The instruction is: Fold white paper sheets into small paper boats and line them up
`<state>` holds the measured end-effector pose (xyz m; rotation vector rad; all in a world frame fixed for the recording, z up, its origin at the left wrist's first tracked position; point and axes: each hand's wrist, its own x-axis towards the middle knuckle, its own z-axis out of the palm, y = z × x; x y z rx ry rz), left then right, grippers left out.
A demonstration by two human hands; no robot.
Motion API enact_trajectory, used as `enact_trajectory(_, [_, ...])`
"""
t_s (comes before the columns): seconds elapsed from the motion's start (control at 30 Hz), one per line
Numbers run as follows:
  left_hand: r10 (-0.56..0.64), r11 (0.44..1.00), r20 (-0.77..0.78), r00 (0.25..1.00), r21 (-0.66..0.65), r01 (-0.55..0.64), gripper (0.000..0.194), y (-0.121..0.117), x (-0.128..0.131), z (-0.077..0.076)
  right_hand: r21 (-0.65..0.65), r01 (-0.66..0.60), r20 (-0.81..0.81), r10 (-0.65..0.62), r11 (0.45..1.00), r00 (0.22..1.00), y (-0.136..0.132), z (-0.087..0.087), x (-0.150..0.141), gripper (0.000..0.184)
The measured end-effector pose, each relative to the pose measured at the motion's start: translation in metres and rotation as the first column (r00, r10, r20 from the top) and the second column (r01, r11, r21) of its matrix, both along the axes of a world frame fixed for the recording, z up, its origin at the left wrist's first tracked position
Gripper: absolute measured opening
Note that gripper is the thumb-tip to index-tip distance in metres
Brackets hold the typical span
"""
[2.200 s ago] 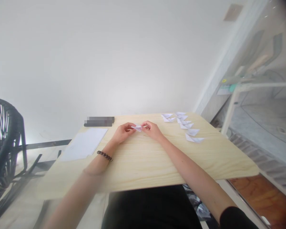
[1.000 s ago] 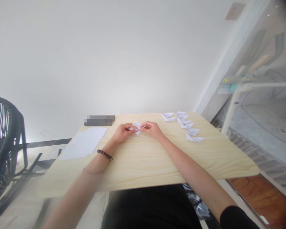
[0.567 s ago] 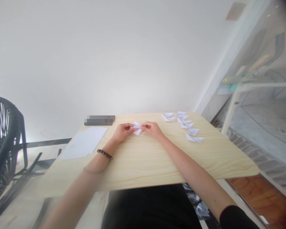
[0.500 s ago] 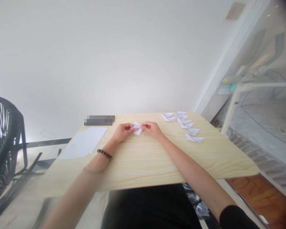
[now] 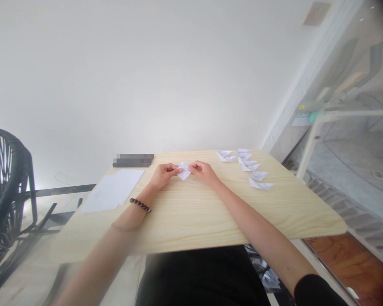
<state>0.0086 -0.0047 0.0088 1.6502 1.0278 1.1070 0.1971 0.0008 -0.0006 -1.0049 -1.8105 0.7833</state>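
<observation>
A small white folded paper (image 5: 184,172), roughly diamond-shaped, is held just above the middle of the table. My left hand (image 5: 164,175) pinches its left corner between thumb and fingers; a beaded bracelet circles that wrist. On the right corner, my right hand (image 5: 203,171) grips the same paper with its fingertips. Several finished-looking folded paper boats (image 5: 248,165) stand to the right of my hands, in a loose cluster toward the table's back right. The finer folds of the held paper are too small to make out.
A stack of white paper sheets (image 5: 113,190) lies on the left of the wooden table (image 5: 198,221). Behind it sits a dark, pixelated box (image 5: 133,160). The white wall (image 5: 178,76) rises at the table's back edge. A woven chair (image 5: 11,187) stands at left, a white metal frame (image 5: 309,144) at right.
The held paper now looks flatter and more of a plain diamond, where before its edges looked uneven. Both hands have shifted only slightly and keep hold of it.
</observation>
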Motion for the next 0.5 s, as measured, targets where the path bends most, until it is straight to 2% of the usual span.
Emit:
enact_trajectory(0.1, [0.001, 0.999, 0.094, 0.996, -0.035, 0.002, 0.031, 0.0008, 0.0022, -0.0007, 0.039, 0.028, 0.010, -0.028, 0.999, 1.000, 0.0005, 0.0003, -0.0007, 0.026])
enact_trajectory(0.23, [0.016, 0.992, 0.196, 0.981, -0.126, 0.009, 0.029, 0.0012, 0.0033, 0.0002, 0.009, 0.014, -0.027, -0.014, 1.000, 1.000, 0.0008, -0.0003, -0.0026, 0.028])
enact_trajectory(0.5, [-0.005, 0.986, 0.188, 0.982, -0.165, 0.037, 0.029, 0.0009, 0.0019, -0.0010, 0.030, 0.008, -0.072, -0.006, 1.000, 0.997, -0.0012, 0.0007, -0.0040, 0.026])
